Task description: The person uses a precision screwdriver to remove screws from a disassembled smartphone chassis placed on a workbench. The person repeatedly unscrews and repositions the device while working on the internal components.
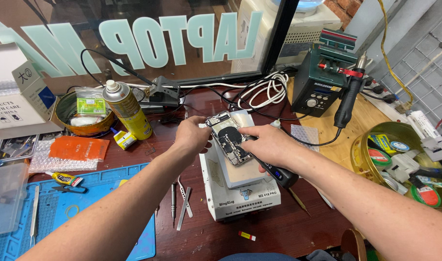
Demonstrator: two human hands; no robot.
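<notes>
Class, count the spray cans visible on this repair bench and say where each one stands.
1. A yellow spray can stands upright at the back left of the bench, right of a round metal bowl and left of the left hand. Others may be hidden behind clutter.

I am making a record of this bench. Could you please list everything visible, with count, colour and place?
opened phone: one, dark inside, on the white heating pad machine
electric screwdriver: one, black, in right hand
spray can: one, yellow, left rear
soldering station: one, dark green, right rear
work mat: one, blue, left front
tweezers: one pair, metal, beside machine
left hand: steadies phone
right hand: grips screwdriver
</notes>
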